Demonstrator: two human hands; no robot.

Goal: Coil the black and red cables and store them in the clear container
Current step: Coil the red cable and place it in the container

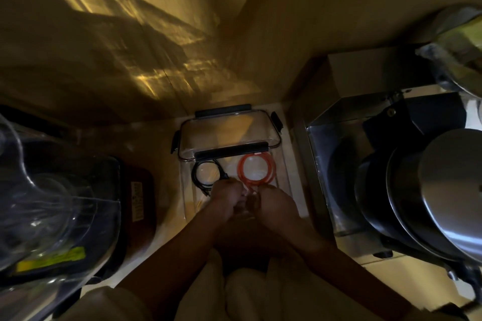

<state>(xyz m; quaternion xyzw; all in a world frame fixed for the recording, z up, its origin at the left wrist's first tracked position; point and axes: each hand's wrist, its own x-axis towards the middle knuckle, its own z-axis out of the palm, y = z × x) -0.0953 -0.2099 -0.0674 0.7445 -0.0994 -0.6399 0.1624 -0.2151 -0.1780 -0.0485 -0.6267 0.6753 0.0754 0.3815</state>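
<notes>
The clear container (287, 180) stands on the counter between appliances. Its clear lid (229, 133), with black clips, lies tilted over the far end. Inside, the black cable (198, 180) lies coiled at the left and the red cable (268, 177) lies coiled at the right. My left hand (223, 199) and my right hand (272, 202) meet at the container's near end, over the red cable's loose tail. My right hand's fingers pinch that tail. My left hand's fingers are curled beside it, touching the black coil's edge; what they hold is hidden in the dim light.
A glass blender jug (39, 190) and a dark appliance base (138, 198) crowd the left side. A steel appliance with stacked dark pans and a metal lid (417, 190) fills the right. A wall (156, 47) rises just behind the container.
</notes>
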